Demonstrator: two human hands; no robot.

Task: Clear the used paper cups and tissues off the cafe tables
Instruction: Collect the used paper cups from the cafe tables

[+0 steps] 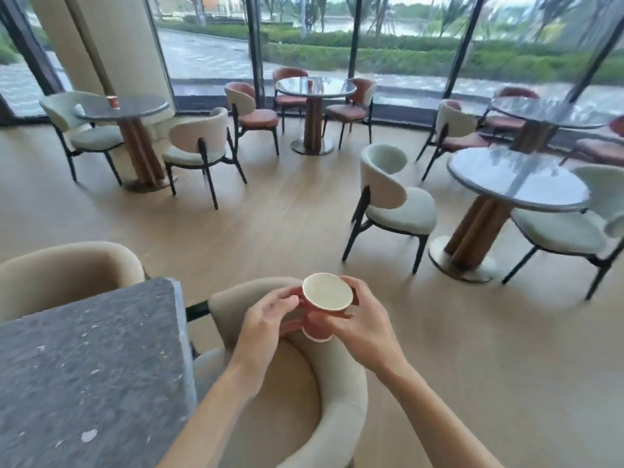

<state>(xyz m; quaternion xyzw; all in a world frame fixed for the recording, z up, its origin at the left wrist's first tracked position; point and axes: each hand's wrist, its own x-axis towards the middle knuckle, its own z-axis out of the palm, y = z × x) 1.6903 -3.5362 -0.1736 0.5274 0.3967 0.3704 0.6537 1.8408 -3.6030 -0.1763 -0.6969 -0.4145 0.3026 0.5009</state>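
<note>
Both my hands hold a red paper cup with a cream inside, in front of me above a beige chair. My left hand grips its left side and my right hand grips its right side and lower part. The cup looks like a stack of two, with a second base showing below. Another red cup and a white tissue sit on the far left round table. One more red cup stands on the round table by the window.
A dark stone table lies at my lower left, with beige chairs beside it. Round tables with white and rust-red chairs spread across the wooden floor. Glass walls line the back.
</note>
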